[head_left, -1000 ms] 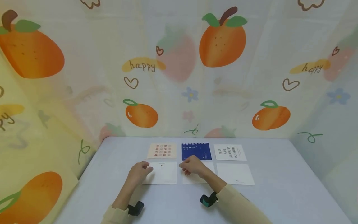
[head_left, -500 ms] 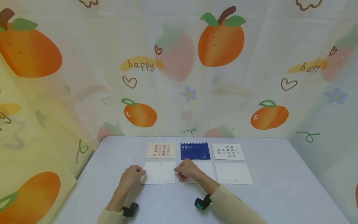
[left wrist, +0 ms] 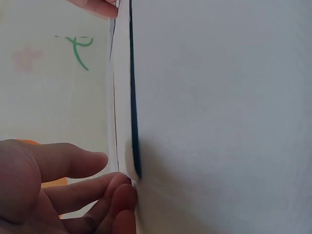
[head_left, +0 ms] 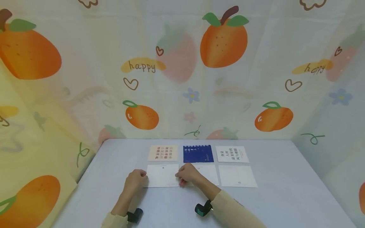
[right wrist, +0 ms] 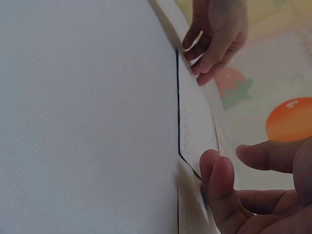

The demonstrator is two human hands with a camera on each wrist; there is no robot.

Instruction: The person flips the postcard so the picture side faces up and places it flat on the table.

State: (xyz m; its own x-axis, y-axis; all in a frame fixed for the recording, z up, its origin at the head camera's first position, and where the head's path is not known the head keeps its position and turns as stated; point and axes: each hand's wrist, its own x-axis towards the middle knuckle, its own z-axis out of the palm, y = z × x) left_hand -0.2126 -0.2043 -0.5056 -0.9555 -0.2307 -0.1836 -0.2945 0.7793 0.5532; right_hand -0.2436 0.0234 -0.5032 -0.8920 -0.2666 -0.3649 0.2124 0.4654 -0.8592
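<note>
Touching the sides of a white card (head_left: 162,176) with loose-fingered left hand (head_left: 135,180) and right hand (head_left: 189,174). Partly hiding next card (head_left: 210,173) with right hand, near blue card (head_left: 198,154).

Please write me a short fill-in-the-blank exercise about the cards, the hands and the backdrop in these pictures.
1. The cards lie on the table in two left-to-right rows of ____ each.
2. The dark blue card is the ____ one in the far row.
3. The left hand and right hand are at opposite side edges of the near row's ____ card.
4. The fruit-printed cloth behind the table bears the English word "____".

Missing words: three; middle; leftmost; happy.
</note>
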